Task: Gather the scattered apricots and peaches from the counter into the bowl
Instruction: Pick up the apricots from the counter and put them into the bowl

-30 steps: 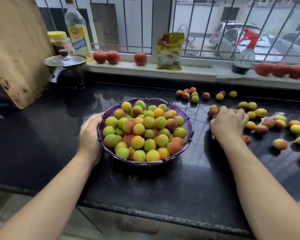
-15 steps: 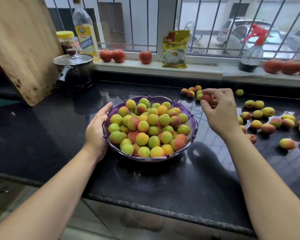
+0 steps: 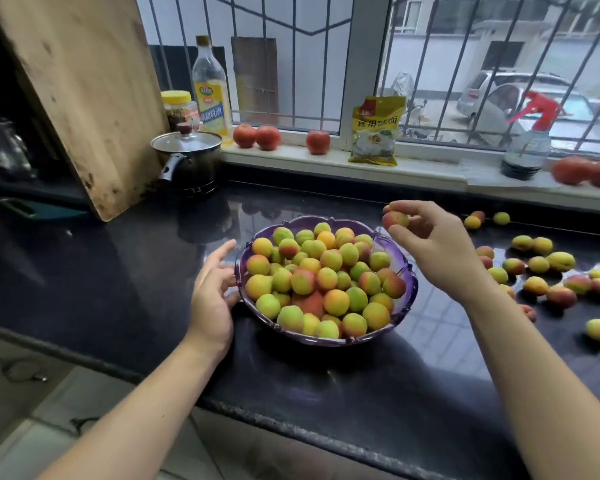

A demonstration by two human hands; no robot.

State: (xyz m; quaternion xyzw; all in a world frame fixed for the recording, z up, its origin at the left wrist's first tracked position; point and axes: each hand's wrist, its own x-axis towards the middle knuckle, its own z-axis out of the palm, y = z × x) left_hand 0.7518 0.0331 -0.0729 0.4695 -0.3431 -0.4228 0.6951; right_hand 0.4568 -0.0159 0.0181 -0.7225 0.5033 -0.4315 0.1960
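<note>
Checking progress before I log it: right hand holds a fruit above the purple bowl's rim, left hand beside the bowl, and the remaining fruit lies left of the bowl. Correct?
One error: the head view shows the loose fruit lying to the right of the purple bowl, not left. Right hand pinching a fruit and left hand beside the bowl are correct.

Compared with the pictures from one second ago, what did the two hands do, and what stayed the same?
The right hand left the loose fruit on the counter, picked up a reddish fruit and carried it left; it now holds it above the back right rim of the purple bowl. The left hand loosened from the bowl's left rim, fingers now spread beside it. The bowl and the scattered fruit seem unmoved.
</note>
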